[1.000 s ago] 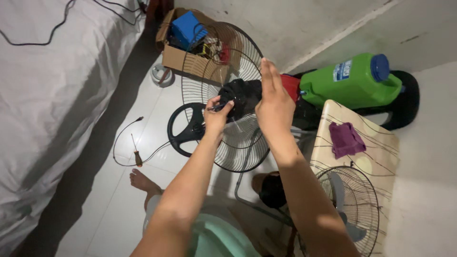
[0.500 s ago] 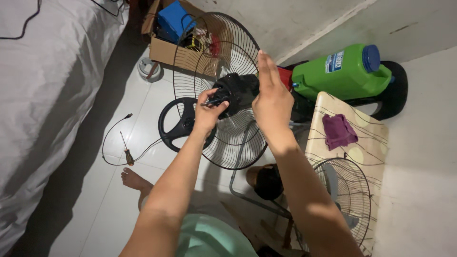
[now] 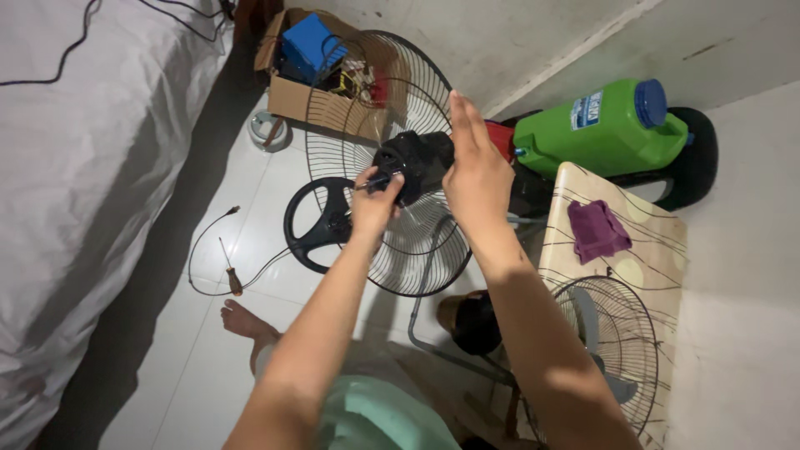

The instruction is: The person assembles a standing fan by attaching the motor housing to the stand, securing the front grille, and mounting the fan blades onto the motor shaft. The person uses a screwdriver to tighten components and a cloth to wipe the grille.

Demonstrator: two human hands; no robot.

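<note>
Right hand (image 3: 477,179) hides right side of black motor housing (image 3: 414,162). Small tool at left hand (image 3: 375,204) too small to identify. Second fan (image 3: 612,354) below housing cut off by bottom edge.

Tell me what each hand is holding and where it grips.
Left hand pinches a small dark tool near its end, against the black fan motor. Right hand presses flat on the motor's right side.

floor (image 3: 208,350): screwdriver (image 3: 231,275) | cardboard box (image 3: 321,100) | steering wheel (image 3: 312,229)
</note>
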